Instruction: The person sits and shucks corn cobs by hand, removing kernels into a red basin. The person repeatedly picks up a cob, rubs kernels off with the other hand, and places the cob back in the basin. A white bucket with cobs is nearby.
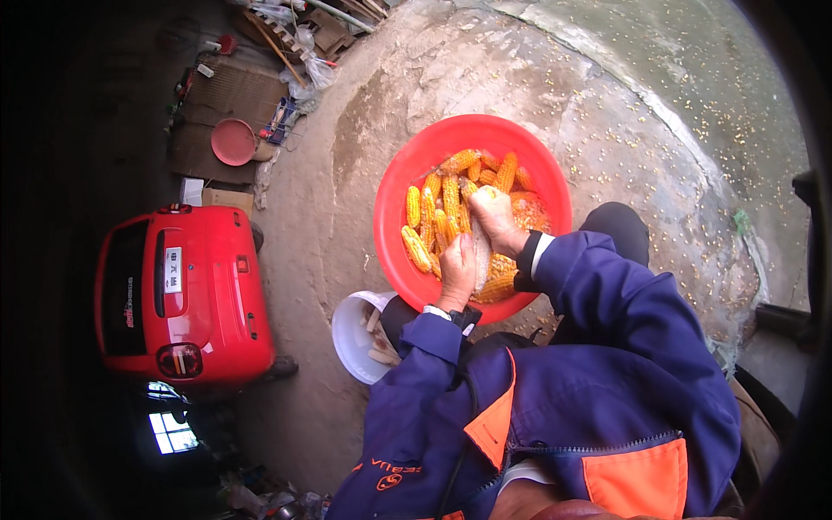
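A large red plastic basin [398, 195] holds many ears of yellow corn [450, 195] and loose kernels [528, 211]. Above it my left hand [459, 268] and my right hand [495, 218] are closed close together around a pale, largely stripped corn cob [481, 253]. The fingers hide part of the cob, and the right hand is nearer the basin's far side. Beside my left forearm stands a white plastic bucket [344, 338] with several bare cobs [382, 351] in it.
Scattered kernels [604, 146] lie on the concrete floor to the right. A red car [214, 286] stands at the left. Beyond it are a red round dish [233, 142] on cardboard [224, 84], plastic bags [318, 71] and a wooden stick [276, 49].
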The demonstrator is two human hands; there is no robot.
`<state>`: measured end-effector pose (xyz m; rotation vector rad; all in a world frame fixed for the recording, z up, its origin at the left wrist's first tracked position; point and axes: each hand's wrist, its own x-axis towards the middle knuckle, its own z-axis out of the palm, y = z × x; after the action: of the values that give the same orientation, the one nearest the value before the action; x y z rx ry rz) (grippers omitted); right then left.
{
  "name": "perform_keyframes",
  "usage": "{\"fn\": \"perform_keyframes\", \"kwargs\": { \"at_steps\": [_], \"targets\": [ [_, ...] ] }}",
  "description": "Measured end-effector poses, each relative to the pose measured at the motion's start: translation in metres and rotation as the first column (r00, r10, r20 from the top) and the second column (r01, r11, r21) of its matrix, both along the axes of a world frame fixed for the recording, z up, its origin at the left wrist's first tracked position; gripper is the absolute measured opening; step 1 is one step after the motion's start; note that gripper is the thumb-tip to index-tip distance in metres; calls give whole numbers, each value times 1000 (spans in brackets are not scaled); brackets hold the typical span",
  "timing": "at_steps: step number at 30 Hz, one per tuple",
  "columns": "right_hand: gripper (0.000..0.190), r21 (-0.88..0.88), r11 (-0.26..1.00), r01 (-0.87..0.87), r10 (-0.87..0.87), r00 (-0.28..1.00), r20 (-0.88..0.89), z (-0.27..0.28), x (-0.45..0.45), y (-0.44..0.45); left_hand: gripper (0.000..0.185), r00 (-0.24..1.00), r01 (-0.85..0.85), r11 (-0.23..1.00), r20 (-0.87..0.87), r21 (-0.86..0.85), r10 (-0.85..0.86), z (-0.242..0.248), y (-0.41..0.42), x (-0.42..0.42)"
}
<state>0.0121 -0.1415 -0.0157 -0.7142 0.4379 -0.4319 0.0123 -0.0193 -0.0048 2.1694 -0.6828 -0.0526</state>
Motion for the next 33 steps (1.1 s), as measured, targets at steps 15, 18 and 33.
{"fn": "perform_keyframes", "kwargs": {
  "at_steps": [15,18,33],
  "targets": [
    [9,-16,992,127,-127,991,-37,-3,10,-13,45,988,36,989,-157,143,-13,8,-4,-12],
    [9,-79,985,153,-155,988,-18,-1,9,-14,46,973,11,999,-231,37,-2,5,-3,-11],
    [11,-66,996,53,-50,997,54,10,3,-6,38,223,-334,915,-962,-227,-158,-6,10,2]
  ]
}}
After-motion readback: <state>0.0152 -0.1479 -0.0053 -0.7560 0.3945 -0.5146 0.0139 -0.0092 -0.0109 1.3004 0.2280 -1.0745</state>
